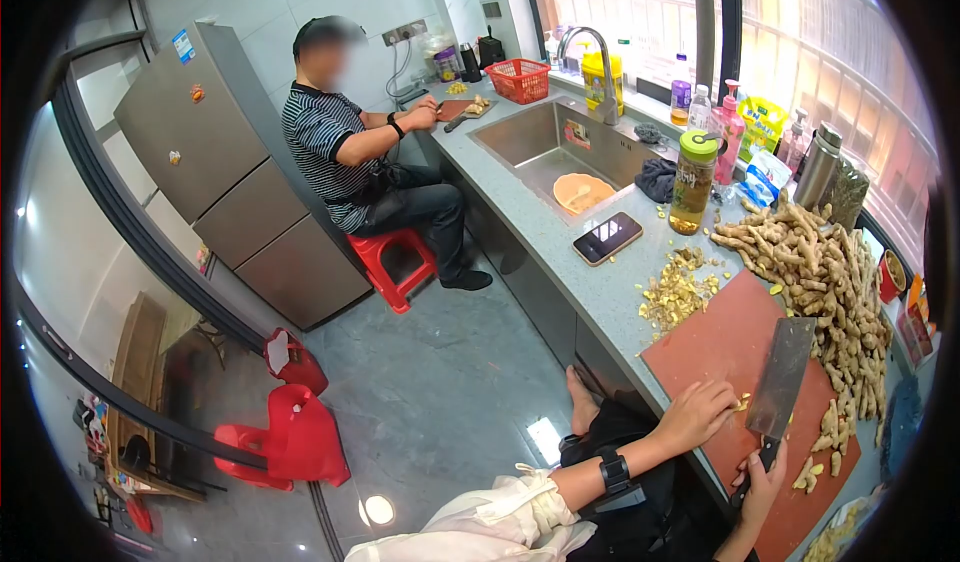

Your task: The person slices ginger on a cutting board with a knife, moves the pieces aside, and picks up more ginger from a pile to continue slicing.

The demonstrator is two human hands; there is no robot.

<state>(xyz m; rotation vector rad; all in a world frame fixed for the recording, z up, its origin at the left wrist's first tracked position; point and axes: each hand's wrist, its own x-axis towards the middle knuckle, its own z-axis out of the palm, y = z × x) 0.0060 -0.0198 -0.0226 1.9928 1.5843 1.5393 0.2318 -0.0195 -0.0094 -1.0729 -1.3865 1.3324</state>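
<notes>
My right hand (pixel 764 484) is wrapped round the black handle of a cleaver (pixel 782 377). The broad, dark blade reaches over the reddish-brown cutting board (pixel 700 337). Just left of the blade, my left hand (pixel 697 414) is bent over the board, its fingertips on a small yellow piece of ginger (pixel 743 402); the fingers partly cover it. Cut ginger (pixel 675 297) lies scattered at the board's far left corner. To the right is a big heap of whole ginger roots (pixel 805 262), and a few loose ginger pieces (pixel 832 427) rest on the board's right side.
A phone (pixel 608 238) and a green-lidded bottle (pixel 692 187) stand beyond the board, before the sink (pixel 520 152) with an orange bowl (pixel 583 193). Another person (pixel 340 132) sits on a red stool (pixel 400 267), hands at another board. Bottles line the window side.
</notes>
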